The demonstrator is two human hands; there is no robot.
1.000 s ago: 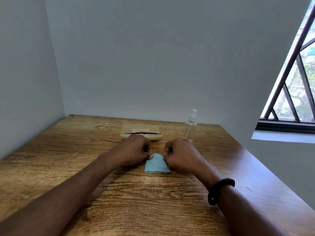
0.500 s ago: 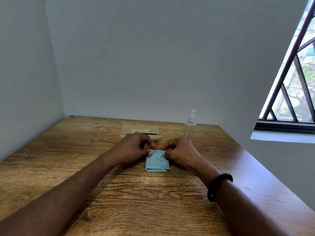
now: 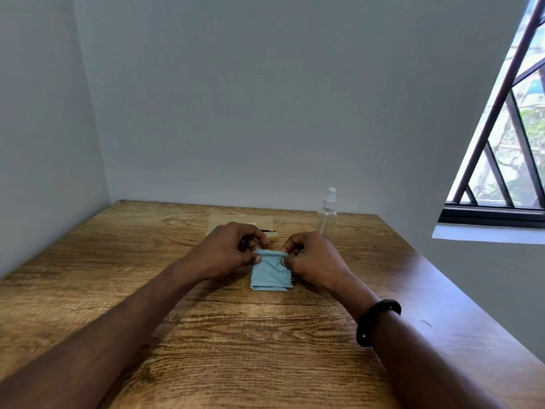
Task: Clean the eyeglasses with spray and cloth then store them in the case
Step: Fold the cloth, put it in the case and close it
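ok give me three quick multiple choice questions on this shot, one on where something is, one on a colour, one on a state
1. Where does the clear plastic spray bottle stand?
A) on the windowsill
B) on the wooden table, just beyond the right hand
C) on the floor

2. What colour is the folded cloth with zigzag edges?
A) red
B) white
C) light blue

3. How is the cloth held?
A) the left hand and the right hand each pinch a far corner
B) one hand presses it flat
C) no hand touches it

Answers: B, it stands upright past the right knuckles. C, it shows pale blue against the brown wood. A, fingers and thumbs of both hands close on the far corners.
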